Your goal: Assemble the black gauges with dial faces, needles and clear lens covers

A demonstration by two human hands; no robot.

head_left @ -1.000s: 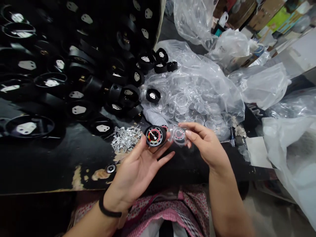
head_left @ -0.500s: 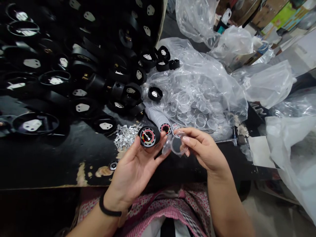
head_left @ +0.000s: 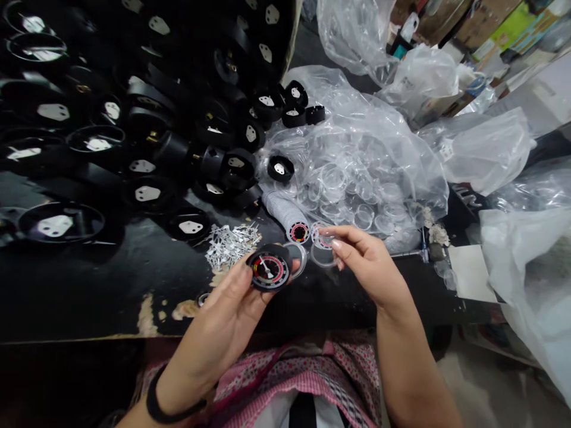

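My left hand (head_left: 227, 312) is closed round a round black gauge (head_left: 268, 270), dial up, with a white needle on its black, red and white face. My right hand (head_left: 366, 258) pinches a clear plastic gauge cover (head_left: 323, 262) by its edge, just right of the gauge. Between the two hands, close to my left fingertips, is another clear cover (head_left: 304, 261); whether those fingers touch it I cannot tell. Behind the gauge lie a heap of white needles (head_left: 232, 245) and a long leaning stack of printed dials (head_left: 285, 213).
Black gauge housings (head_left: 191, 227) with pale metal plates crowd the left and back of the dark table (head_left: 111, 273). A plastic bag (head_left: 357, 128) of clear covers lies behind my right hand. Further right are a metal tool (head_left: 414, 253) and a white card (head_left: 471, 273).
My left hand has lowered slightly and tilted the gauge. The cover in my right hand has moved up a little, and a gap now separates it from the other cover.
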